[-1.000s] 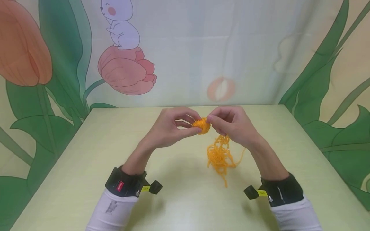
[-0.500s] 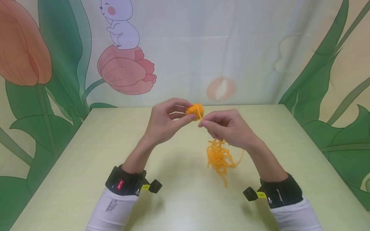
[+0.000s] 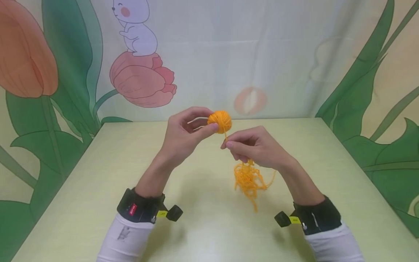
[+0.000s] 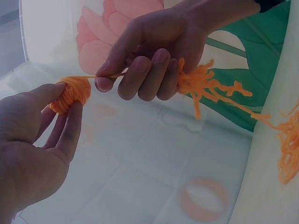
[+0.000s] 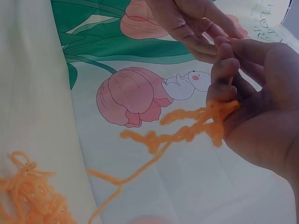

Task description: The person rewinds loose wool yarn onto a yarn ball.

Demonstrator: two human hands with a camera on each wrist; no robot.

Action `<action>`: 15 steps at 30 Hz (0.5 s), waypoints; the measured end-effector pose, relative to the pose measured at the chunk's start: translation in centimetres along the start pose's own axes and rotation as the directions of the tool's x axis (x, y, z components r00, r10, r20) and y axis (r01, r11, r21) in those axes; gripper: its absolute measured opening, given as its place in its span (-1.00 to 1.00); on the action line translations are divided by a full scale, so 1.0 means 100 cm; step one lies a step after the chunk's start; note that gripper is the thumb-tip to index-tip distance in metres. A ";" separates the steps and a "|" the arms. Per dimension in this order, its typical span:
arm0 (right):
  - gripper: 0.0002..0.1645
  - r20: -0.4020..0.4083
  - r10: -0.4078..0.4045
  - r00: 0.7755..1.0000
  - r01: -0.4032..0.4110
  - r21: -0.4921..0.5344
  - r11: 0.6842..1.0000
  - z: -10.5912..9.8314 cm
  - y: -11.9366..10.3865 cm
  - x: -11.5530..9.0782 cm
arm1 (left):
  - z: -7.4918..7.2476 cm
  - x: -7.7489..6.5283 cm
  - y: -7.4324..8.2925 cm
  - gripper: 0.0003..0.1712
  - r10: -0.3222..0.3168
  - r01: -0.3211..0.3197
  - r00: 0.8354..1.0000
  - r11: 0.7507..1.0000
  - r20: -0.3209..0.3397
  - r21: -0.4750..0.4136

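A small orange yarn ball (image 3: 220,121) is held above the table's far edge by my left hand (image 3: 183,136), between thumb and fingertips. From the ball a short taut strand runs down to my right hand (image 3: 258,147), which pinches it between thumb and forefinger. In the left wrist view, the right hand's other fingers curl toward the palm, and a crinkled bunch of yarn (image 4: 203,81) hangs out from them. That bunch (image 5: 187,128) also trails from the palm in the right wrist view, joined by a strand to the loose yarn pile (image 3: 247,178) below.
The pale table (image 3: 203,225) stretches under both arms. Behind it hangs a curtain (image 3: 209,65) printed with tulips and a white animal. Black wrist straps (image 3: 140,209) with small cameras sit on both forearms.
The left hand has lifted the ball up and slightly left, turning it. The right hand came around from the ball's right side to below it, drawing the strand along.
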State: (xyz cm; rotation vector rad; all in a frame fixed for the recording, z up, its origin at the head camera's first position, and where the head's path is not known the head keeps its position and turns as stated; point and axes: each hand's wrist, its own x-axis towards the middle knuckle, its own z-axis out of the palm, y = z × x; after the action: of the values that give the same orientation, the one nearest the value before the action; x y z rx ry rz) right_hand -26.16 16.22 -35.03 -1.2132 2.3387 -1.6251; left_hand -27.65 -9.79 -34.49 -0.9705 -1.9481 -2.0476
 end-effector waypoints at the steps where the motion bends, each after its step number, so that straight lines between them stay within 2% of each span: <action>1: -0.80 0.005 0.003 1.000 -0.003 0.000 1.000 0.000 0.000 0.000 | 0.000 -0.001 0.001 -0.68 -0.011 0.011 1.000 1.000 0.010 -0.013; 5: -0.80 0.016 0.010 1.000 -0.010 -0.003 1.000 -0.001 0.003 0.002 | 0.001 -0.003 0.005 -0.69 -0.043 0.047 0.997 0.997 0.061 -0.063; 9: -0.82 0.011 0.028 1.000 -0.028 -0.008 1.000 -0.002 0.005 0.002 | 0.001 -0.005 0.006 -0.68 -0.046 0.061 0.989 0.993 0.143 -0.104; 15: -0.83 -0.014 0.081 0.997 -0.082 -0.078 0.994 -0.008 0.009 0.000 | 0.001 -0.005 0.005 -0.67 -0.034 0.068 0.955 0.992 0.295 -0.105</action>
State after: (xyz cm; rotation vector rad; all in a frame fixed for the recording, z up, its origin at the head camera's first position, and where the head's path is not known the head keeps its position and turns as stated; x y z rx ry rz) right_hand -27.00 17.01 -35.38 -1.1082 2.4454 -1.5325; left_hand -26.96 -9.97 -34.36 -1.3308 -2.0281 -2.1698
